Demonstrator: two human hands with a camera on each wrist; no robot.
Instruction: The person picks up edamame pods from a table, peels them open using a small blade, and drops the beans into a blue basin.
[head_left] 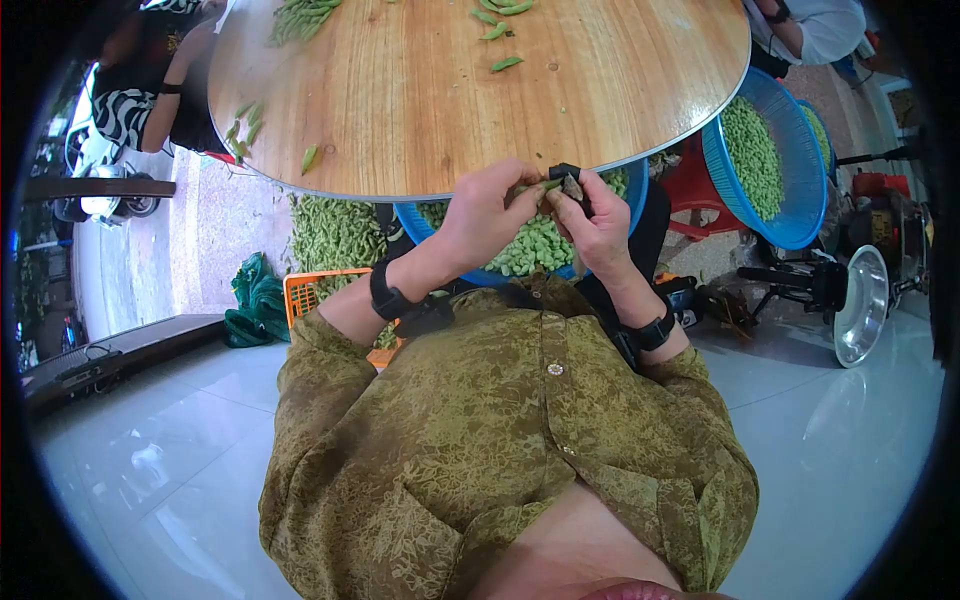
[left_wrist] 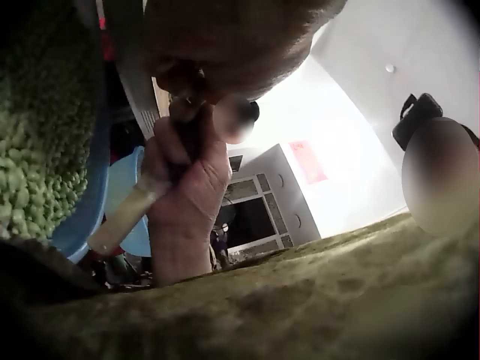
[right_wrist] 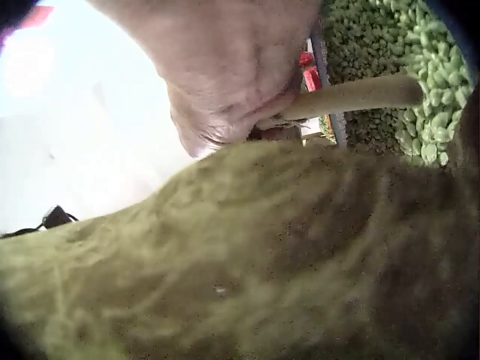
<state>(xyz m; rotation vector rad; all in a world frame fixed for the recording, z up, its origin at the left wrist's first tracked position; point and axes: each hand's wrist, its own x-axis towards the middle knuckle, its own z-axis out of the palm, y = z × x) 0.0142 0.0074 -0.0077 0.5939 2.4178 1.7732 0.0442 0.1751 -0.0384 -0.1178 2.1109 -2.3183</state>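
Note:
My left hand (head_left: 490, 215) is at the near edge of the round table, thumb and fingers pinching a green bean pod (head_left: 553, 184). Close beside it, my right hand (head_left: 600, 228) grips a small tool with a pale handle (right_wrist: 364, 97). That handle sticks out below the palm, and the tool's working end is largely hidden between the fingers. A black wrap (head_left: 565, 172) covers a right fingertip. The two hands' fingertips meet at the pod. Beneath them, a blue basin (head_left: 412, 222) holds shelled green beans (head_left: 530, 250).
Pods (head_left: 508, 63) lie scattered on the wooden tabletop (head_left: 420, 110). An orange crate (head_left: 298, 298) of pods stands at the left. On the right are a blue basket (head_left: 800, 225) of beans, a red stool (head_left: 690, 190) and a metal basin (head_left: 862, 305). Other people sit across the table.

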